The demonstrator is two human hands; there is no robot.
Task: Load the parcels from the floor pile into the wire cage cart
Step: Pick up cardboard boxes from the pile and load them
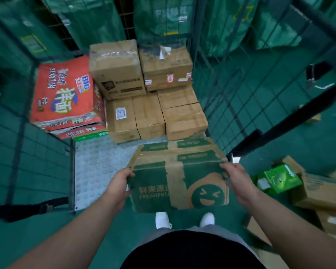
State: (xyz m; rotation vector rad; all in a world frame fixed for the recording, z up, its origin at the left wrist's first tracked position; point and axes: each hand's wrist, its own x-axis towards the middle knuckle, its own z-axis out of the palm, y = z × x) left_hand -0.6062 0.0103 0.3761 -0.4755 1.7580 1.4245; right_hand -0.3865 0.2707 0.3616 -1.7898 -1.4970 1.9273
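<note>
Head view: a wire cage cart (97,171), its back rows already stacked, stands open as a green fruit carton (175,171) hangs over its threshold, left hand (118,183) and right hand (235,177) gripping opposite ends, apparently to steady it.

green floor (136,224) | green sacks (157,18) in a row at the back | light dim, green-tinted

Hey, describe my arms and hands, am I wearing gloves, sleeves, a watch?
No gloves: the left hand and right hand are bare, with no ring or watch visible. The left forearm and right forearm are bare too, no sleeve in view. Below: black top, grey shorts, white shoes.
</note>
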